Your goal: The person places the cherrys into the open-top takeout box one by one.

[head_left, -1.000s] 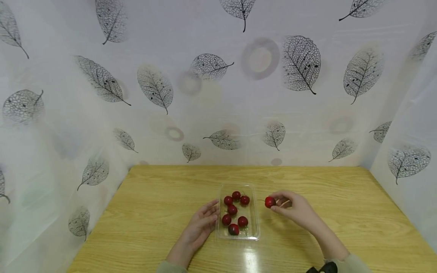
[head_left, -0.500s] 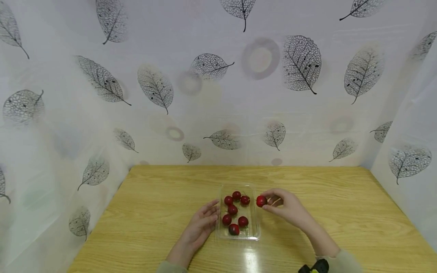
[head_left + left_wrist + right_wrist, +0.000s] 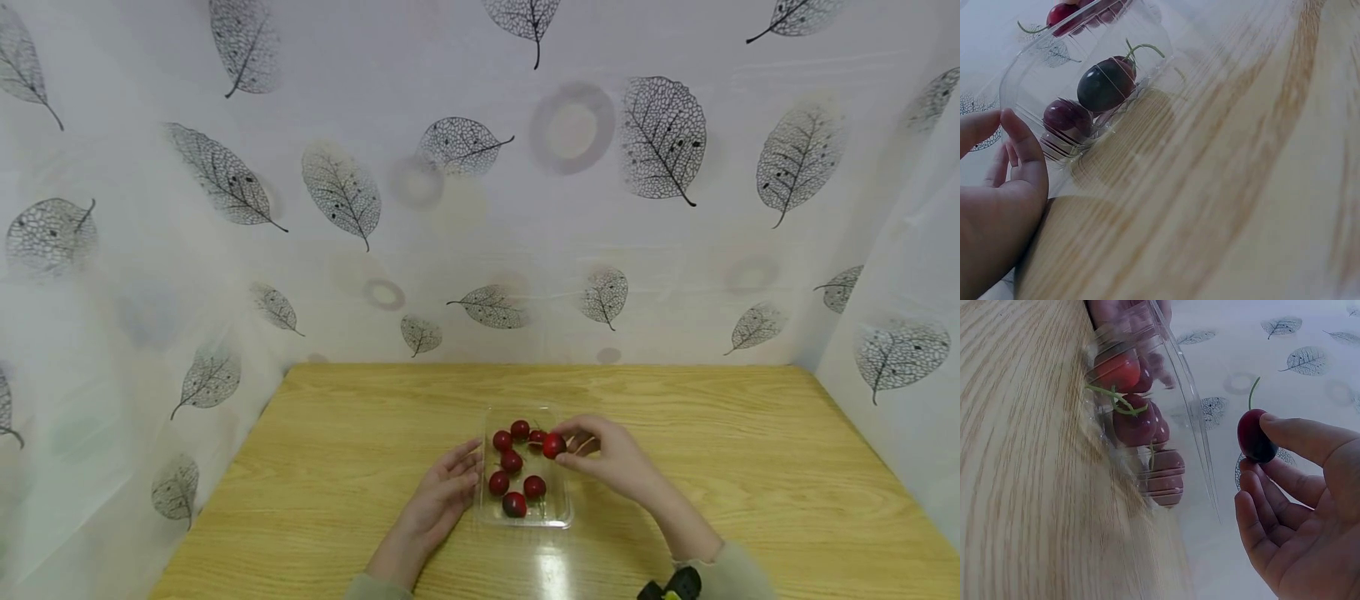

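Observation:
A clear plastic box holding several dark red cherries stands on the table. My right hand pinches one cherry between thumb and fingertips, over the box's right edge. In the right wrist view this cherry has a green stem pointing up and hangs above the rim. My left hand lies along the box's left side, fingers fairly straight. The left wrist view shows its fingertips touching the box wall; behind the plastic are cherries, one with a green stem.
The wooden table extends around the box on all sides. A pale sheet printed with leaves hangs behind the table and along both sides. A black and yellow device sits near the right wrist.
My right hand has moved left with its cherry, from beside the box to over its right edge. My left hand and the box have stayed in place.

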The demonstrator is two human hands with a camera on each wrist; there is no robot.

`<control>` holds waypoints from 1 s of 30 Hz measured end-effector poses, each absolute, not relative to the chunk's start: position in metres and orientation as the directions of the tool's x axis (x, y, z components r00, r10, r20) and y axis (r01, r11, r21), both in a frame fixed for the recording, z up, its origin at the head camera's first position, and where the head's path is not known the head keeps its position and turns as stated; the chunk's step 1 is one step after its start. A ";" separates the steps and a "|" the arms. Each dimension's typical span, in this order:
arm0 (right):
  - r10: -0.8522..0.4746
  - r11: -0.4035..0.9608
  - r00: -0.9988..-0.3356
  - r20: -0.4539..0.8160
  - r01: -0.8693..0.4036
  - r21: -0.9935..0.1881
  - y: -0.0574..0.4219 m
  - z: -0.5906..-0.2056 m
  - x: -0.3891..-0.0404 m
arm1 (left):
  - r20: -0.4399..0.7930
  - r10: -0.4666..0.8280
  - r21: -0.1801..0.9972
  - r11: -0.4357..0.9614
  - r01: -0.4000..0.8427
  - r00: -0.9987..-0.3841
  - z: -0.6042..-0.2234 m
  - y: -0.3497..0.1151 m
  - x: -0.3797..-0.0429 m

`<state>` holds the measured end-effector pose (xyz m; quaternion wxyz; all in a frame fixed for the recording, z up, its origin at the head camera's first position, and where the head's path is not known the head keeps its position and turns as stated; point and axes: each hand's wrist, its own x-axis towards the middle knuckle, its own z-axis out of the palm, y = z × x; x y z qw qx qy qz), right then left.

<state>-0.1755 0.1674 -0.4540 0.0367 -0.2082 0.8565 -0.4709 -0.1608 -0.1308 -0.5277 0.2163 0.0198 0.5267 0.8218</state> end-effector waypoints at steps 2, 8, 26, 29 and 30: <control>-0.395 0.471 -0.909 0.135 -0.326 -0.820 0.165 -0.453 -0.176 | -0.197 0.374 0.874 -0.351 -0.335 -0.906 -0.528 -0.131 -0.161; -0.411 0.458 -0.901 0.135 -0.332 -0.824 0.158 -0.454 -0.176 | -0.200 0.373 0.872 -0.355 -0.338 -0.906 -0.528 -0.131 -0.161; -0.436 0.427 -0.883 0.174 -0.373 -0.824 0.143 -0.464 -0.173 | -0.203 0.364 0.875 -0.349 -0.335 -0.909 -0.528 -0.129 -0.161; -0.441 0.433 -0.880 0.178 -0.382 -0.816 0.141 -0.466 -0.173 | -0.205 0.366 0.873 -0.351 -0.338 -0.908 -0.528 -0.130 -0.161; -0.441 0.440 -0.879 0.180 -0.386 -0.811 0.141 -0.467 -0.173 | -0.204 0.367 0.872 -0.352 -0.339 -0.907 -0.528 -0.130 -0.161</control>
